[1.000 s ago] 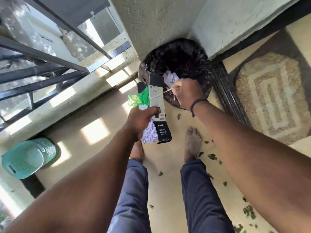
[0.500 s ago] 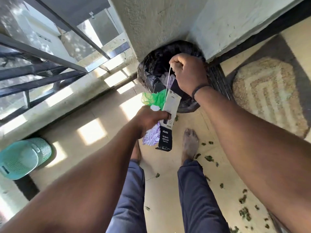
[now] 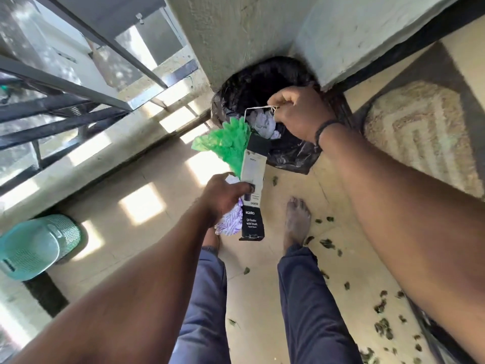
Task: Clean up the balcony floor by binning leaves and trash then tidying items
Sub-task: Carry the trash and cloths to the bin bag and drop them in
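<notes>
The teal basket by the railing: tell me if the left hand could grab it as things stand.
Probably not yet. The left hand grips the carton, green bag and patterned wrapper, and the teal basket sits well off to the side.

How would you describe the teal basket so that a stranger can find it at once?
Start from the metal railing on the sunny side of the balcony and look down to the floor below it. There the teal basket lies tipped on its side, far from the black bin. It is the only teal, mesh-patterned plastic thing in view.
</notes>
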